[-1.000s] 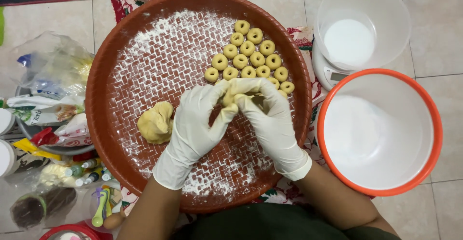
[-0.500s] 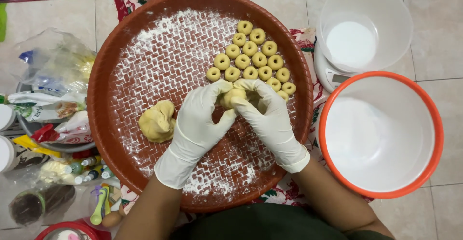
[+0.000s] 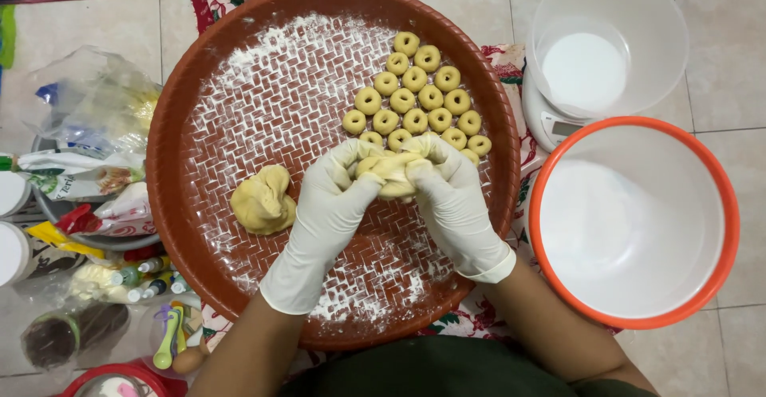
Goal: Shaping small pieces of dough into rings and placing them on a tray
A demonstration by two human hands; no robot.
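Observation:
Both my hands wear white gloves and meet over a round, flour-dusted red woven tray (image 3: 239, 70). My left hand (image 3: 335, 197) and my right hand (image 3: 451, 197) together grip one piece of yellow dough (image 3: 388, 170), fingers curled around it. Just beyond my hands, several small ring-shaped dough pieces (image 3: 416, 98) lie in rows on the tray. A larger lump of dough (image 3: 262, 200) rests on the tray to the left of my left hand.
An orange-rimmed white basin (image 3: 638, 221) sits at the right, and a clear bowl of white powder (image 3: 594, 66) stands on a scale behind it. Plastic bags (image 3: 88, 126), small bottles (image 3: 148, 273) and jars crowd the tiled floor at left.
My hands have kept kneading the dough piece in place; the fingers have shifted slightly around it. Nothing else on the tray moved.

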